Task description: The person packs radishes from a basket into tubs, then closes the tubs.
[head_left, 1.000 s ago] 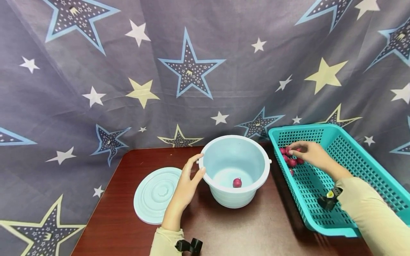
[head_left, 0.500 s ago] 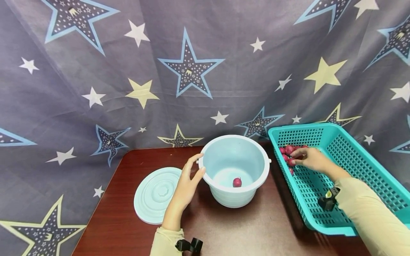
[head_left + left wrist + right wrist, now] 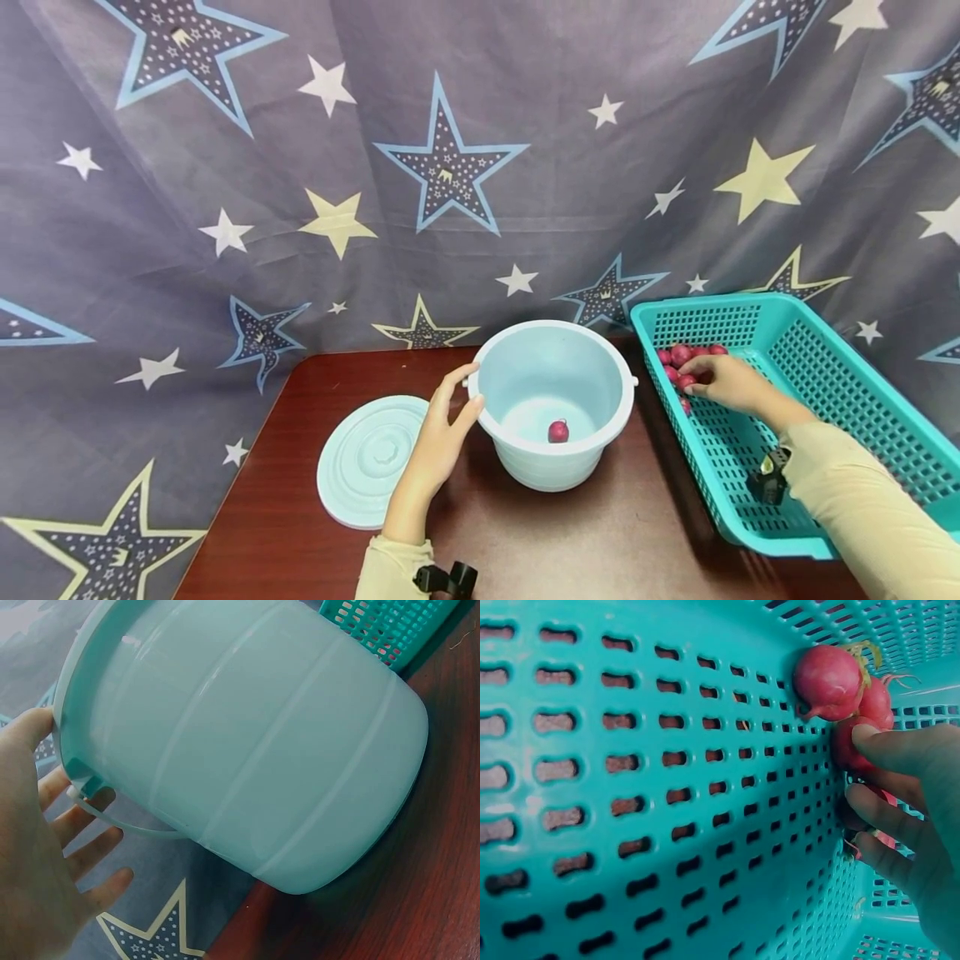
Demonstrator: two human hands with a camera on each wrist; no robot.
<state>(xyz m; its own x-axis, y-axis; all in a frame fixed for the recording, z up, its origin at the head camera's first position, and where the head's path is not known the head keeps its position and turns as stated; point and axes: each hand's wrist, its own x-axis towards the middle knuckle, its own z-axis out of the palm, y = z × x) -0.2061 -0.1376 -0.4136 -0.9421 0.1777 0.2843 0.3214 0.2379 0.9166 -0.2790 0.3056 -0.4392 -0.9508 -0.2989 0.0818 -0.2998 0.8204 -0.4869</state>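
Note:
One red radish (image 3: 558, 431) lies on the bottom of a pale blue bucket (image 3: 551, 467). My left hand (image 3: 438, 442) touches the bucket's left rim with thumb and forefinger. In the left wrist view its other fingers (image 3: 101, 851) extend loosely near the bucket's handle (image 3: 135, 827). Inside the teal basket (image 3: 817, 367), my right hand (image 3: 731, 383) pinches a radish (image 3: 847, 746) between thumb and fingers. Other radishes cluster around it, including one with a yellowish stem (image 3: 829, 679). The fingers partly hide several of them.
A pale blue round lid (image 3: 367, 467) lies on the brown table (image 3: 300, 533), left of the bucket. The basket stands right of the bucket, with tall perforated walls. Behind the table hangs a grey curtain (image 3: 555, 208) with stars.
My right hand has shifted slightly toward me within the basket, from the rear radishes to a nearer one. The left hand and bucket stay in place; the head view tilts a little.

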